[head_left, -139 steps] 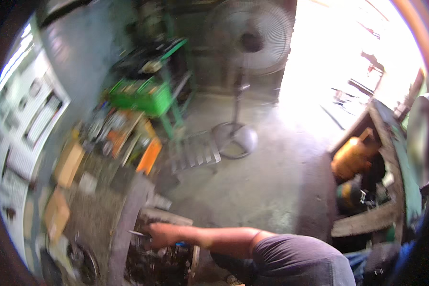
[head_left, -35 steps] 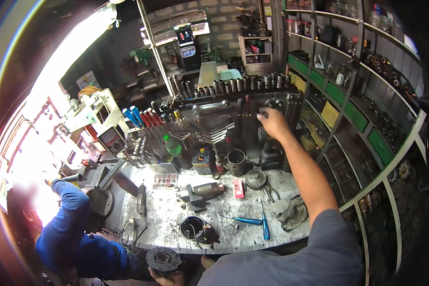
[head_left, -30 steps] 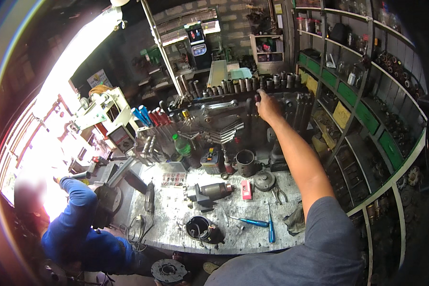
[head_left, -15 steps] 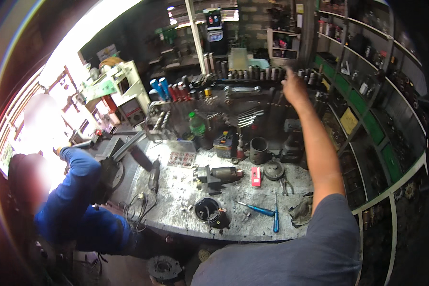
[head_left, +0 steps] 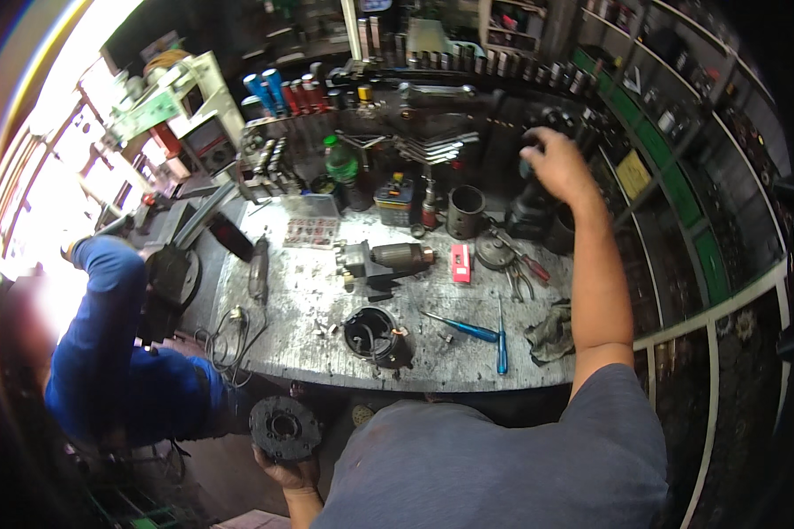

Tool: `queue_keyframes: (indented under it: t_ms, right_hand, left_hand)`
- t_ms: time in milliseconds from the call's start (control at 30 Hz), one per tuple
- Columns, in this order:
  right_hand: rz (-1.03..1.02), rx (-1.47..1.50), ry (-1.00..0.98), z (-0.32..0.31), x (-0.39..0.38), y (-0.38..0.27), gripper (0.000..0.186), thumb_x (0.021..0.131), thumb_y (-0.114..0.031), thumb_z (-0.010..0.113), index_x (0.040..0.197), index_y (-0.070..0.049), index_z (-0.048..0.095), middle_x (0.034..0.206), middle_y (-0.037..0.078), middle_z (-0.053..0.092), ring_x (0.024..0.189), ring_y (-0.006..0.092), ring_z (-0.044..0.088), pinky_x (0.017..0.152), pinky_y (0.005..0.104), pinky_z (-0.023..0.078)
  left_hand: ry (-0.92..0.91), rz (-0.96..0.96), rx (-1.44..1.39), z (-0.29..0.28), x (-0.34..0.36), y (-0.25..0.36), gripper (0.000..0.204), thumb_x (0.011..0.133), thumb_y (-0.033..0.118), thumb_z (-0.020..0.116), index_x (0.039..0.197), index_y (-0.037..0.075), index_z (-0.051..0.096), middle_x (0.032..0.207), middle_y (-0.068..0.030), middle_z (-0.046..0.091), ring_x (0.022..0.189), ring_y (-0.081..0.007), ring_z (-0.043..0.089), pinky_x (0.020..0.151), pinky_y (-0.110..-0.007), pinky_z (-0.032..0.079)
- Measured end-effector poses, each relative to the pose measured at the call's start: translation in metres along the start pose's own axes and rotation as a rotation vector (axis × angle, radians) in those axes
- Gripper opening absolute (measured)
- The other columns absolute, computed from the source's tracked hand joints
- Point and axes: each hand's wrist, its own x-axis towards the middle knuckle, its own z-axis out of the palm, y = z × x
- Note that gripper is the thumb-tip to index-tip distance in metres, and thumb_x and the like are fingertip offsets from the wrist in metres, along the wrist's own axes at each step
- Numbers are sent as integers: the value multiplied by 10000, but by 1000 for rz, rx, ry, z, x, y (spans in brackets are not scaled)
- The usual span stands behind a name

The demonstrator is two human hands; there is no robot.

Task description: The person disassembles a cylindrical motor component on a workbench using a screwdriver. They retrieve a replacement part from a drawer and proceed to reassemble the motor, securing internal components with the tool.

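Observation:
At the lower left, my left hand (head_left: 287, 474) is closed around the lower edge of a round dark metal flange (head_left: 284, 427) with a hole in its middle, held off the bench's front edge. My right hand (head_left: 558, 167) reaches over the back right of the bench, thumb and index finger apart. Just below it stands a dark cordless power tool (head_left: 529, 214), its top partly behind the fingers; I cannot make out whether they touch. A red-handled tool (head_left: 534, 265) with a metal shaft lies across a round metal part (head_left: 494, 250), near pliers (head_left: 517, 282).
On the workbench (head_left: 265, 353) lie a starter motor (head_left: 384, 258), an open dark cylindrical housing (head_left: 370, 333), blue screwdrivers (head_left: 501, 339), a red box (head_left: 460, 263) and a rag (head_left: 551, 333). A person in blue (head_left: 128, 353) works at the left. Shelves (head_left: 679, 176) stand at right.
My right hand has left the row of sockets for the power tool. The red-handled tool now lies on the round part. The flange has risen, and my left hand shows under it. The view has tilted down.

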Motion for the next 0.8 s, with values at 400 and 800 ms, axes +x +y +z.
queue_keyframes:
  t_ms: [400,800]
  right_hand:
    - [660,-475,-384,138,-202,234,515,1002,-97,645,1515,-65,616,1554,247,576,1415,490,560,1170,555,491]
    - [195,-543,-59,155,-201,326,225,1039,-131,581,1019,21,746,1147,259,696,1075,479,667,964,569,544]
  left_hand:
    - [68,-54,18,12,-7,-12,845,971,687,681,1627,181,510,1569,-179,582,1349,-476,603,1070,-720,532]
    - [16,-149,35,71,38,-46,864,936,684,691,1575,116,565,1575,-142,588,1448,-392,544,1262,-606,411]
